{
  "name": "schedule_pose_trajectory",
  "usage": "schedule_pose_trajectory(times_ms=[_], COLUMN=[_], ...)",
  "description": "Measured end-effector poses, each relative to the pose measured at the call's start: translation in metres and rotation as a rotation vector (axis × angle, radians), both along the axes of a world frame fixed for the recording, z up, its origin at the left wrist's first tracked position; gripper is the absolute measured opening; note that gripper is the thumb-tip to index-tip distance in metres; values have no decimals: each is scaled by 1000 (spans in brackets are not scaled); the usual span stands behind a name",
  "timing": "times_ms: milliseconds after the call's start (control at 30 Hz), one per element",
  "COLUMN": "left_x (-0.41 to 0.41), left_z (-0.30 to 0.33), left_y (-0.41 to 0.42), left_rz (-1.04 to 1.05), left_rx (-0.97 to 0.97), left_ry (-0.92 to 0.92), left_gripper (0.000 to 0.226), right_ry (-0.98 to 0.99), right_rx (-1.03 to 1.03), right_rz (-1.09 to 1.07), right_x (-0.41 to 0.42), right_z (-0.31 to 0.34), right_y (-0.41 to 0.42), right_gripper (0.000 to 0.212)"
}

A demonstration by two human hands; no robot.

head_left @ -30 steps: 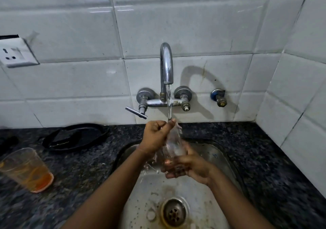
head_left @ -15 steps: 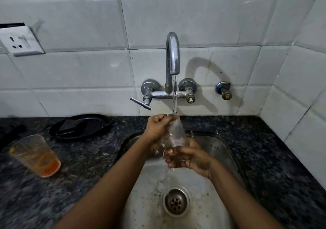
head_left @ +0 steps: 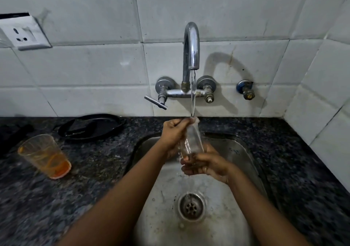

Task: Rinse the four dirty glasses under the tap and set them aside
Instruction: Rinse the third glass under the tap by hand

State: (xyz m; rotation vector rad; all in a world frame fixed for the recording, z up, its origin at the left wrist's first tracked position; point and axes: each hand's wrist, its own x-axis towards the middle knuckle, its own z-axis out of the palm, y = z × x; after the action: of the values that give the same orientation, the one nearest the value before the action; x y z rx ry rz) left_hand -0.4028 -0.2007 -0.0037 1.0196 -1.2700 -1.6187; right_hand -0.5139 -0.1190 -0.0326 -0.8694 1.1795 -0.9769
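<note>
A clear glass (head_left: 192,141) stands tilted under the running tap (head_left: 191,50), above the steel sink (head_left: 240,151). My right hand (head_left: 206,165) grips its base from below. My left hand (head_left: 175,132) curls around its upper part, fingers at the rim where the water stream lands. A second glass (head_left: 44,155) with orange residue stands on the dark granite counter (head_left: 98,170) at the left, away from both hands.
A black pan or tray (head_left: 91,127) lies on the counter behind the dirty glass. The tap's lever handle (head_left: 155,102) sticks out to the left. A wall socket (head_left: 24,34) is at upper left. The sink drain (head_left: 191,207) is below my hands.
The camera view shifted a little. Both hands stay on the glass under the stream, with only slight movement of the left hand at the rim.
</note>
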Motion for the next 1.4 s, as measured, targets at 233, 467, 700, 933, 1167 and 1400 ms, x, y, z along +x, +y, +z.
schedule_pose_trajectory(times_ms=[233, 467, 700, 933, 1167, 1400], left_x=[-12, 13, 15, 10, 20, 8], left_z=[17, 22, 41, 30, 0, -7], left_y=[-4, -3, -5, 6, 8, 5], left_rz=[82, -290, -905, -821, -352, -187], left_rx=[-343, -437, -804, -1052, 66, 256], left_ry=[-689, -322, -1284, -1375, -128, -52], left_gripper=[37, 21, 75, 64, 23, 56], right_ry=[990, 520, 1304, 1545, 1997, 2109], right_rx=[-192, -218, -526, -633, -503, -384], right_rz=[-302, -154, -15, 71, 104, 90], right_x=[25, -11, -27, -32, -24, -27], right_z=[7, 18, 38, 46, 73, 80], right_y=[-9, -12, -24, -26, -26, -27], right_gripper=[74, 48, 75, 73, 61, 53])
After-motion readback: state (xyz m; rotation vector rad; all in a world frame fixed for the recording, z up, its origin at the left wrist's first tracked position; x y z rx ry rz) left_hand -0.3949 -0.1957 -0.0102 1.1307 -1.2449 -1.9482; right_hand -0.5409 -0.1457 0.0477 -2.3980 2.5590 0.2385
